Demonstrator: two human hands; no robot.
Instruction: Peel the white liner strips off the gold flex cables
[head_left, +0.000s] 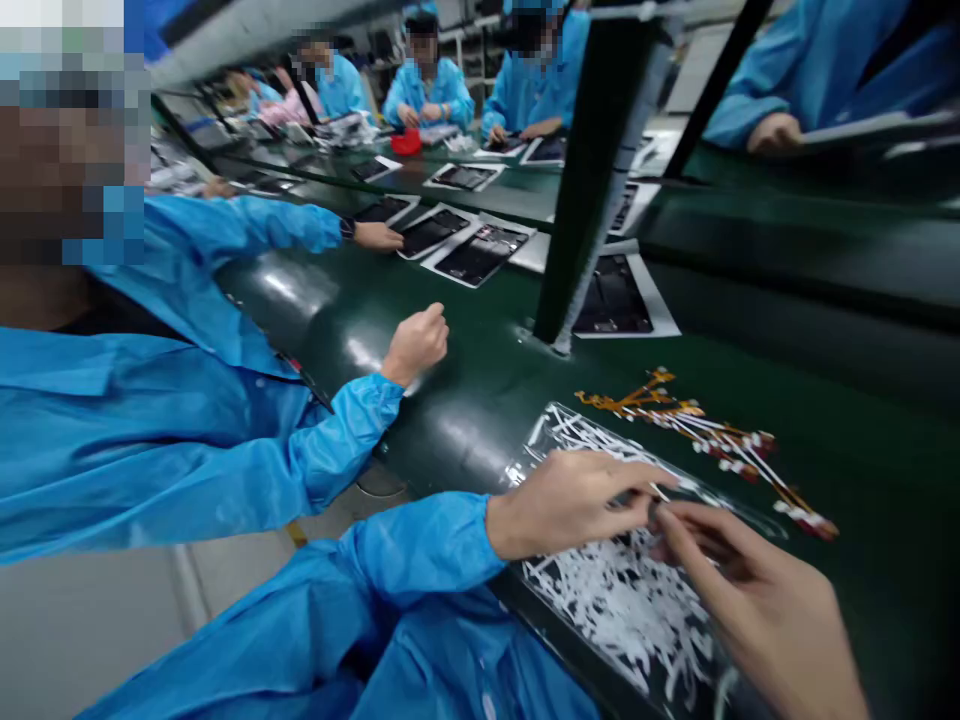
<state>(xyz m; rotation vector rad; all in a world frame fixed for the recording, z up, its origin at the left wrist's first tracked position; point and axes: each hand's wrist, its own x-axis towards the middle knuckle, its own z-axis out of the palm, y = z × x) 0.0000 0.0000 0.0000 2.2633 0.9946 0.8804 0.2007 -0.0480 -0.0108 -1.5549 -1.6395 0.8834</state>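
Tabletop (450, 440), dark green, bears a dark post (592, 170) beyond a shallow tray (694, 484). Just past the tray's far edge lie orange-and-white cables (686, 408). Above the tray, the left hand (562, 500) and right hand (772, 590) meet at the fingertips; loose white strips (637, 610) fill it. Between the fingertips, the right pinches a small dark piece (654, 513); the left's grip cannot be told.

The worktop (480, 350) is passable between the co-worker's nearer hand (418, 345) and the green post (589, 190); flex cables (705, 428) obstruct the stretch right of its foot.
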